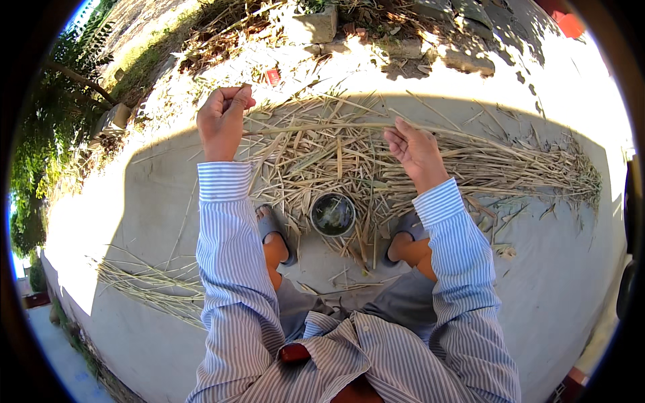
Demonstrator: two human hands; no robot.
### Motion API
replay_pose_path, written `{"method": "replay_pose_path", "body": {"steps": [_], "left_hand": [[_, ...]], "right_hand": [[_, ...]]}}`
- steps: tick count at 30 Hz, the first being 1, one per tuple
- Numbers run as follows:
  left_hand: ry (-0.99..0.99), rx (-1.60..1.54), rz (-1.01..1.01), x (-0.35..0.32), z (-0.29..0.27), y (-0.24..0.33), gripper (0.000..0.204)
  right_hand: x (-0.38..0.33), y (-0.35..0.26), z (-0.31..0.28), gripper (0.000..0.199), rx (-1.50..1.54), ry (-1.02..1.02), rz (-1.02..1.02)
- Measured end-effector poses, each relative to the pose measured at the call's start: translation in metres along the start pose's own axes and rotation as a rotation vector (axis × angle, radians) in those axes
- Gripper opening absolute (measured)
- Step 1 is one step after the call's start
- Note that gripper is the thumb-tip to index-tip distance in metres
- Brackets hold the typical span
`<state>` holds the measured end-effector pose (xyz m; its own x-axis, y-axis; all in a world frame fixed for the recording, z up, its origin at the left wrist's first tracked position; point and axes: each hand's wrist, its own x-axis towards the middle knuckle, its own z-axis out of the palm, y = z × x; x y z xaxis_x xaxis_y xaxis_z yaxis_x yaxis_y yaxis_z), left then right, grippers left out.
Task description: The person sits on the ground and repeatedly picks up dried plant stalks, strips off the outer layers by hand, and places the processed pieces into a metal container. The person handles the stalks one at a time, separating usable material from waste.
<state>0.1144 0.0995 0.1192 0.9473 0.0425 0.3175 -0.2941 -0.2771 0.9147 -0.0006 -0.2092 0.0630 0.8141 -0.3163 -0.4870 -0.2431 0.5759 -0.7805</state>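
My left hand (225, 119) is raised over the far left of the straw heap, thumb and fingers pinched together. What lies in that pinch, if anything, is too small to make out. To the right, my right hand (418, 149) is closed, its thumb and forefinger on a long dry stalk (322, 126). This stalk runs leftward from the right hand to near my left wrist. Beneath both hands spreads a heap of loose straw and dry leaf strips (336, 158). A round bowl of dark liquid (332, 214) stands between my feet.
A thick bundle of long stalks (524, 164) lies to the right. Thinner greenish stalks (151, 282) are on the ground at the left. Stone blocks (312, 27) and dry litter line the far edge, with a small red packet (272, 76) nearer. Green foliage (50, 127) borders the left.
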Motion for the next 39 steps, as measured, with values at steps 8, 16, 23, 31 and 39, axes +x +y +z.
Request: {"method": "replay_pose_path", "body": {"steps": [8,16,23,31,39], "left_hand": [[-0.595,0.538,0.480,-0.032,0.046,-0.011,0.038],[-0.207,-0.007,0.107,-0.027,0.028,0.008,0.019],[-0.089,0.685,0.757,-0.039,0.056,-0.002,0.032],[-0.257,0.748,0.560,-0.004,-0.010,-0.013,0.018],[-0.253,0.707,0.779,-0.024,0.018,0.002,0.024]], "right_hand": [[0.003,0.016,0.019,0.029,-0.112,-0.028,-0.028],[0.004,0.026,0.029,0.027,-0.104,-0.038,-0.012],[-0.002,0.040,0.043,0.031,-0.092,-0.121,0.054],[0.008,0.009,0.023,0.021,0.176,0.003,-0.042],[-0.006,0.007,0.029,0.031,0.025,0.006,-0.146]]}}
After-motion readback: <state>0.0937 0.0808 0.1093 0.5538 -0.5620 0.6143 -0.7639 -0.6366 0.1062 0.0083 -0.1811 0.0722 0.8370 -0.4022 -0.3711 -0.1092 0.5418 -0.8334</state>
